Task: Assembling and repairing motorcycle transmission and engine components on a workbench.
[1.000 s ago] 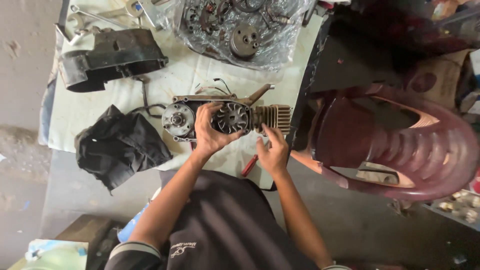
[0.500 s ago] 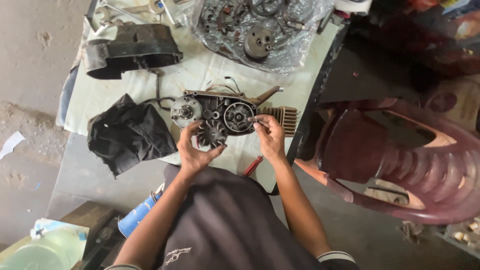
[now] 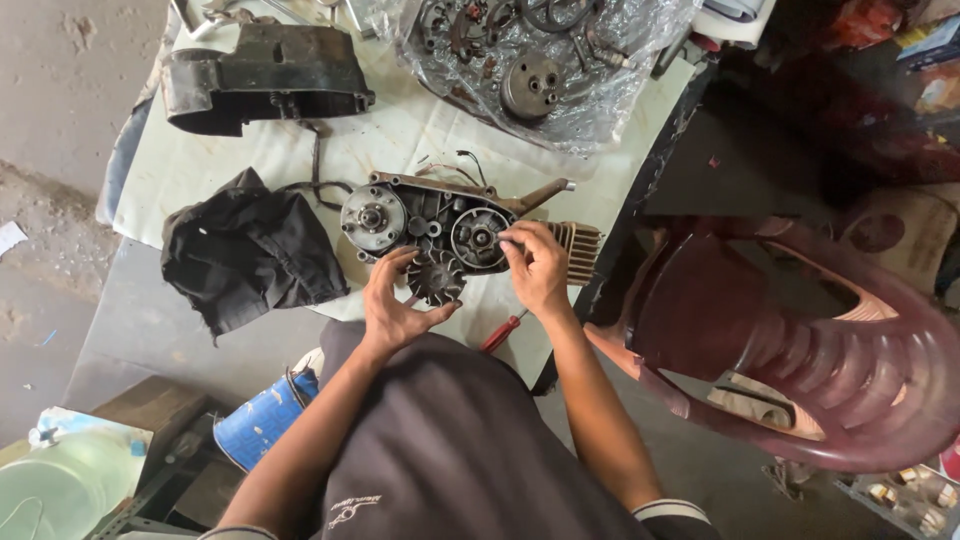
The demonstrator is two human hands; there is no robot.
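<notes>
Fan wheel (image 3: 436, 277) pulled off engine (image 3: 440, 225) | left hand (image 3: 395, 305) grips it | right hand (image 3: 538, 265) pinches rotor | plastic bag (image 3: 540, 65) holds parts

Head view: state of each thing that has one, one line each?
Engine case: open, cover off, internals exposed.
Finned fan wheel: off the case, held in left hand.
Right hand: fingers pinched at the round rotor.
Black cover: detached, lying apart.
Black cloth: crumpled.
Plastic bag of parts: open, parts inside.
Red-handled screwdriver: lying unused.
Plastic chair: tipped over.
</notes>
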